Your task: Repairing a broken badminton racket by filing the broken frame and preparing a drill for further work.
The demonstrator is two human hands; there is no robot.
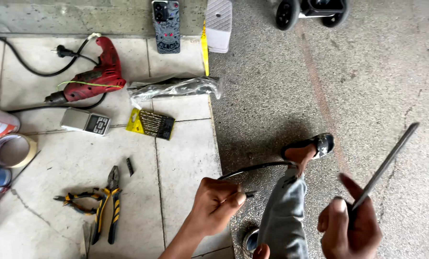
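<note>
My left hand is closed around the near end of a thin, curved black rod that arcs to the right toward my sandalled foot. My right hand grips the lower end of a long, slim grey metal file that points up and to the right over the speckled concrete floor. My leg in grey trousers lies between the two hands.
On the tiled step to the left lie yellow-black pliers, a drill-bit set, a small scale, a red electric drill, a wrapped bundle, tape rolls, cans and a phone. Wheels stand at the top.
</note>
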